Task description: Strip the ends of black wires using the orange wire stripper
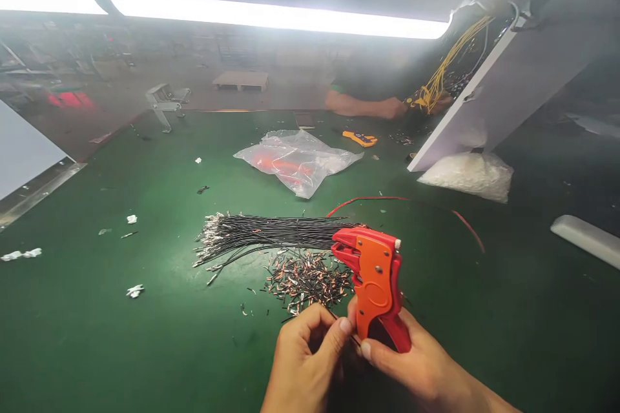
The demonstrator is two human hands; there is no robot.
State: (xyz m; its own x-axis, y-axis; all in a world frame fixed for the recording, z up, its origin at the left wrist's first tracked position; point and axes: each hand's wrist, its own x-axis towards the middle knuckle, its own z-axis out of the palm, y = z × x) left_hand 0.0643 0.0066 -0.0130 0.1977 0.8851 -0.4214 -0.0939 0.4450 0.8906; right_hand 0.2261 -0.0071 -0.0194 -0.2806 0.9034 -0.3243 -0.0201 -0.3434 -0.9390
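Fingers of the left hand (306, 353) pinch a wire (355, 340), bottom middle; the right hand (415, 360) curls round a red tool (378, 284). A loose pinch (skinny wire!) might slip.

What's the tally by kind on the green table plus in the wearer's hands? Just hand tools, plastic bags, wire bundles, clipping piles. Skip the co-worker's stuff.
Hand tools: 2 (red-orange tool, yellow tool)
Plastic bags: 2 (clear bag, bag of white pieces)
Wire bundles: 1 (black bundle)
Clipping piles: 1 (pile)
Total: 6

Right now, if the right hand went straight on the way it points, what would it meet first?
Probably the left hand, which lies just left of the right hand; depth is unclear.
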